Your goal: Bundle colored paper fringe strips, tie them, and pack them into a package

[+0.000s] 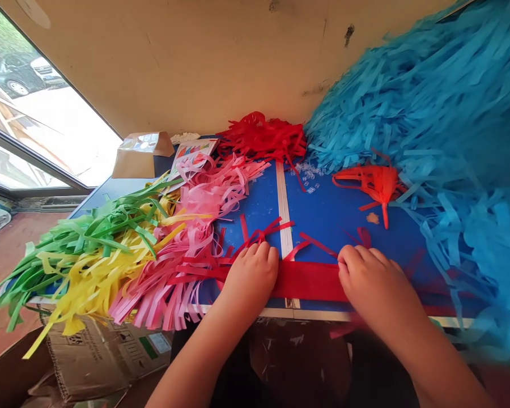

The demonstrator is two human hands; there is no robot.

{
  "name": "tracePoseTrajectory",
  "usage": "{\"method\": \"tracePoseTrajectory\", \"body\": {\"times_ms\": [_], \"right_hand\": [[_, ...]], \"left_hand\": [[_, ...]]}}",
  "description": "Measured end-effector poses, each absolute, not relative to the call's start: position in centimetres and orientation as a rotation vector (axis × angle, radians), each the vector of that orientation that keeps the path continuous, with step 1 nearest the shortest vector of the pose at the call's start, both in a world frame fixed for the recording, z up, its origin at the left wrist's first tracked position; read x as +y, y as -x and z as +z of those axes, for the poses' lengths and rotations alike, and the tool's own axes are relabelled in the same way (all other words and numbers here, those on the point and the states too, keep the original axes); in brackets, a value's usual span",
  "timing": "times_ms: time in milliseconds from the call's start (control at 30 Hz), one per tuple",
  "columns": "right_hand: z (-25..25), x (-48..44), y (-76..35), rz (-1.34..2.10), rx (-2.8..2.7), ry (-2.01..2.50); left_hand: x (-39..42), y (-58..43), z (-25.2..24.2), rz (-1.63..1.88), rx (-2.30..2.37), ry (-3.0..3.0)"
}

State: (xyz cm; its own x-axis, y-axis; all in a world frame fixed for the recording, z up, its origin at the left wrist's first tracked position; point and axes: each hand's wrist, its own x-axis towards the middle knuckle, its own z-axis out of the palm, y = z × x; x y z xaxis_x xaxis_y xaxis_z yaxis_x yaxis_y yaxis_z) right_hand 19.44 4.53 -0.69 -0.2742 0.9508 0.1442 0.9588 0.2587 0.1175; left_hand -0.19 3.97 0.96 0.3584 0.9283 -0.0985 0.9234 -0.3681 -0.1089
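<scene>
A red paper fringe (309, 279) lies stretched along the front edge of the blue table, its uncut band between my two hands. My left hand (255, 272) is closed on the band's left part, knuckles up, with loose cut strips spreading out beyond it. My right hand (368, 277) grips the band's right part, fingers curled down over it. Narrow red strips (318, 243) stick out behind the band. Farther to the right, the fringe's end is blurred.
Green (89, 232), yellow (102, 277) and pink fringes (199, 226) lie at left. A red heap (263, 136) and small clear plastic pieces (308, 173) are at the back. An orange tassel (374, 184) and a large blue fringe pile (429, 102) occupy the right. A cardboard box (97, 354) stands below.
</scene>
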Motion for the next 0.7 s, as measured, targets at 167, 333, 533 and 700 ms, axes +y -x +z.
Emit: {"method": "tracePoseTrajectory", "body": {"times_ms": [167, 333, 533, 700], "right_hand": [[-0.7, 4.5, -19.1, -0.435, -2.44, 1.845], [0.0, 4.5, -18.8, -0.417, -2.424, 1.865], [-0.5, 4.6, -19.0, -0.467, -2.429, 1.81], [-0.8, 5.0, -19.4, -0.51, -2.378, 1.785]], "left_hand": [[2.5, 0.3, 1.7, -0.044, -1.636, 2.376], [-0.4, -3.4, 1.3, -0.471, -1.381, 2.51], [-0.9, -4.3, -2.6, -0.225, -1.507, 2.702], [-0.7, -1.1, -1.8, -0.067, -1.75, 2.693]]}}
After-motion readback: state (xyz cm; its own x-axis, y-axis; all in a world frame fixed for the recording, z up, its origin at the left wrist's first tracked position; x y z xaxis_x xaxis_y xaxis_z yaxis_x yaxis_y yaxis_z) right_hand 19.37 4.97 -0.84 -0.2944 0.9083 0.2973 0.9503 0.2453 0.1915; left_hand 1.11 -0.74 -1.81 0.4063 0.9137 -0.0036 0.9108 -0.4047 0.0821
